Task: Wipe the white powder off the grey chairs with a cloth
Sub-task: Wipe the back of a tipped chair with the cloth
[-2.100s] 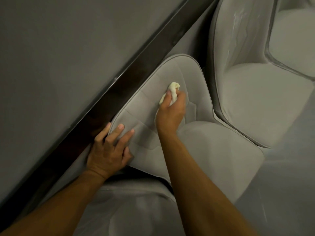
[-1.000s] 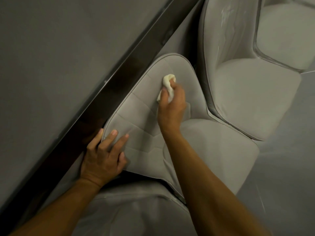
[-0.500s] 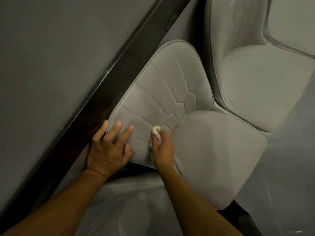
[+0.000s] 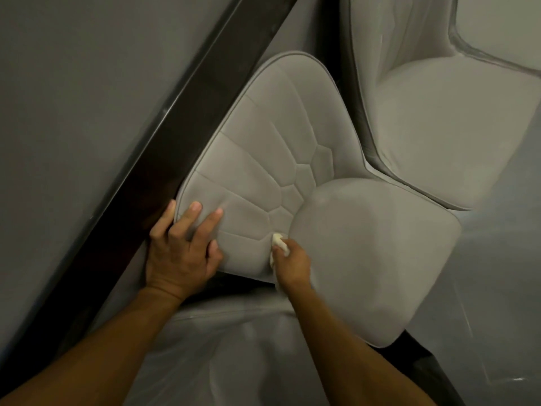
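1. My left hand (image 4: 181,250) lies flat on the lower left corner of the backrest (image 4: 263,136) of the nearest grey chair (image 4: 366,244). The fingers are straight and a little spread, and they grip nothing.
2. Two left fingertips (image 4: 194,206) lie plainly on the upholstery. The outermost visible finger lies along the backrest's piped rim, just beside the dark table edge (image 4: 181,121). The thumb is tucked in against the fabric on the inner side of the hand.
3. My right hand (image 4: 292,263) is curled tight around the cloth (image 4: 278,243), which is small, pale and bunched up. Only a wad of it shows past the knuckles.
4. The cloth is pressed into the crease where the backrest meets the seat (image 4: 380,259), at the near end of that crease. It touches the stitched panels there.
5. My two hands are close together on the same chair but do not touch. The left is nearer the table and the right is nearer the seat.
6. The chair is tucked against the table, its backrest top close under the dark edge. The grey tabletop (image 4: 87,83) fills the upper left.
7. A second grey chair (image 4: 439,127) stands just beyond and to the right, its shell nearly touching the first.
8. I cannot tell whether powder remains on the near chair. The fabric looks evenly grey in this dim light.
9. A third pale grey surface (image 4: 222,347) shows between my forearms, and the floor (image 4: 497,288) is at right.
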A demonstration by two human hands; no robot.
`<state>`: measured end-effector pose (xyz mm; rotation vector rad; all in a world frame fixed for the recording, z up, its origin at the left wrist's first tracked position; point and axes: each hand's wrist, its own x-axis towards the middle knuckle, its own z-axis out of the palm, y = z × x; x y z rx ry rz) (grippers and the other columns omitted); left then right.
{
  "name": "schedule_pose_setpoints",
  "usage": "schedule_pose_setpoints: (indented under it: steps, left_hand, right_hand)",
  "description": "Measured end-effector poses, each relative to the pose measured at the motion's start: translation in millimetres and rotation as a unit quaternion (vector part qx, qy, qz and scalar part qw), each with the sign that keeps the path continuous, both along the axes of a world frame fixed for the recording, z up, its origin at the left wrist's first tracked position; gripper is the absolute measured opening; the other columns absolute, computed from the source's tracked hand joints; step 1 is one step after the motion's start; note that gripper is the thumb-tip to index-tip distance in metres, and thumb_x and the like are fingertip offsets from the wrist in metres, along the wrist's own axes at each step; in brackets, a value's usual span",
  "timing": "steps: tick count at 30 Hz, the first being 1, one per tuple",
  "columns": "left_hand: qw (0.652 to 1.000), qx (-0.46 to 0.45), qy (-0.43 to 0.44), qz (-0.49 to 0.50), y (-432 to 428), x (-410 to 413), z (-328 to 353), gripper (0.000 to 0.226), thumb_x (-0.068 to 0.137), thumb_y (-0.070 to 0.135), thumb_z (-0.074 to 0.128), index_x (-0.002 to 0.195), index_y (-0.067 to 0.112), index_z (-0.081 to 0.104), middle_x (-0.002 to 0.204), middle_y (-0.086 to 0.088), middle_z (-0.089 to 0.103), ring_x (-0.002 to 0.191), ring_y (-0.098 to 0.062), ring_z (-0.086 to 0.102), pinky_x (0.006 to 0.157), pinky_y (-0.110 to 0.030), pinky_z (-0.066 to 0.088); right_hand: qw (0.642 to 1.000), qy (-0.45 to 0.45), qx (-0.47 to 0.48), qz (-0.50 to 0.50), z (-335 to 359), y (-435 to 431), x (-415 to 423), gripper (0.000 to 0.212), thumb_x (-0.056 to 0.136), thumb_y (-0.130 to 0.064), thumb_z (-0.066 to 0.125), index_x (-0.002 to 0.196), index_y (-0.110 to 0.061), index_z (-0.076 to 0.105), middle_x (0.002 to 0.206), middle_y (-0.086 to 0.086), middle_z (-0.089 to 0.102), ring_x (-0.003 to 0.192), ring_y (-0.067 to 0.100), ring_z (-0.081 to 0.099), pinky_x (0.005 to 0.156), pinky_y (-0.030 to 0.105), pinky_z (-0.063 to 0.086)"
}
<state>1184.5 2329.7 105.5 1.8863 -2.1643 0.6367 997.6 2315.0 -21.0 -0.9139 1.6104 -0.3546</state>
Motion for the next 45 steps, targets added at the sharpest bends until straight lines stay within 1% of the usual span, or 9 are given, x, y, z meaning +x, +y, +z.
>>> schedule_pose_setpoints:
  steps: [3,6,14,18,26,29,36,42,45]
  left_hand:
    - [1.000,-0.003,0.007,-0.002,-0.3,-0.3,1.3,0.045,0.091,0.028,0.052,0.133,0.016,0.061,0.136,-0.016,0.041,0.124,-0.045,0.039,0.124,-0.038,0.021]
    - [1.000,-0.002,0.008,-0.006,-0.8,-0.7,3.0,0.044,0.091,0.028,0.052,0.133,0.016,0.061,0.135,-0.016,0.040,0.124,-0.044,0.037,0.124,-0.037,0.020]
    - [1.000,0.003,-0.001,-0.002,-0.6,-1.5,3.4,0.044,0.092,0.028,0.051,0.132,0.015,0.061,0.135,-0.017,0.040,0.124,-0.044,0.037,0.124,-0.037,0.020]
    - [1.000,-0.001,-0.002,-0.001,-1.2,-2.6,3.8,0.043,0.092,0.028,0.050,0.131,0.014,0.063,0.134,-0.017,0.041,0.124,-0.044,0.037,0.124,-0.037,0.020]
    - [1.000,0.016,-0.008,0.008,0.6,-0.9,3.9,0.044,0.091,0.028,0.053,0.131,0.013,0.065,0.136,-0.017,0.040,0.124,-0.046,0.036,0.122,-0.038,0.021]
    - [0.999,0.041,-0.005,0.021,2.4,-4.7,9.7,0.045,0.090,0.026,0.056,0.133,0.013,0.064,0.138,-0.017,0.037,0.126,-0.045,0.034,0.121,-0.040,0.022]
    - [0.983,0.148,0.057,0.095,23.0,-47.5,50.0,0.050,0.086,0.019,0.063,0.135,0.012,0.060,0.148,-0.021,0.033,0.143,-0.046,0.031,0.109,-0.062,0.031]
    - [0.963,0.252,-0.070,-0.072,-35.9,-48.4,78.1,0.049,0.078,0.026,0.072,0.126,0.015,0.068,0.143,-0.023,0.049,0.137,-0.043,0.039,0.112,-0.055,0.028]
    - [0.929,0.307,-0.177,-0.108,-98.5,-39.4,85.9,0.053,0.083,0.036,0.068,0.133,0.019,0.064,0.156,-0.023,0.038,0.148,-0.045,0.025,0.123,-0.058,0.014]
  right_hand:
    - [0.998,0.000,-0.065,-0.003,3.9,-2.2,-8.1,0.026,0.099,-0.043,0.051,0.092,-0.022,0.064,0.083,0.000,0.069,0.078,0.018,0.065,0.071,0.030,0.049]
    - [0.990,-0.038,-0.132,0.044,8.3,11.8,-4.8,0.024,0.099,-0.040,0.053,0.105,-0.022,0.067,0.096,-0.001,0.070,0.087,0.016,0.064,0.080,0.030,0.050]
    - [0.987,0.047,0.008,0.151,-19.6,2.6,-29.0,0.037,0.100,-0.048,0.048,0.109,-0.019,0.068,0.105,0.010,0.073,0.101,0.032,0.066,0.087,0.038,0.052]
    - [0.984,-0.017,-0.142,0.108,-3.2,26.0,-24.9,0.035,0.098,-0.044,0.048,0.112,-0.019,0.068,0.103,0.003,0.071,0.095,0.019,0.065,0.085,0.031,0.049]
    - [0.992,0.030,-0.012,0.122,-31.9,31.5,-42.9,0.031,0.100,-0.037,0.055,0.108,-0.011,0.069,0.107,0.015,0.072,0.104,0.035,0.065,0.088,0.038,0.050]
    - [0.996,0.014,-0.028,0.083,-24.3,17.5,-35.7,0.031,0.101,-0.042,0.052,0.102,-0.016,0.067,0.097,0.013,0.072,0.093,0.033,0.066,0.078,0.032,0.048]
    - [0.988,-0.073,-0.136,0.012,24.1,5.9,10.9,0.033,0.101,-0.036,0.052,0.127,-0.019,0.063,0.121,-0.001,0.066,0.110,0.013,0.060,0.101,0.027,0.045]
    - [0.996,0.017,0.011,0.085,-13.5,-13.5,-8.0,0.034,0.103,-0.033,0.048,0.126,-0.014,0.066,0.126,0.014,0.066,0.118,0.033,0.061,0.102,0.036,0.045]
    - [0.997,-0.020,-0.059,0.051,-13.3,-25.2,-7.1,0.037,0.102,-0.040,0.048,0.120,-0.015,0.068,0.116,0.008,0.071,0.109,0.027,0.064,0.100,0.037,0.048]
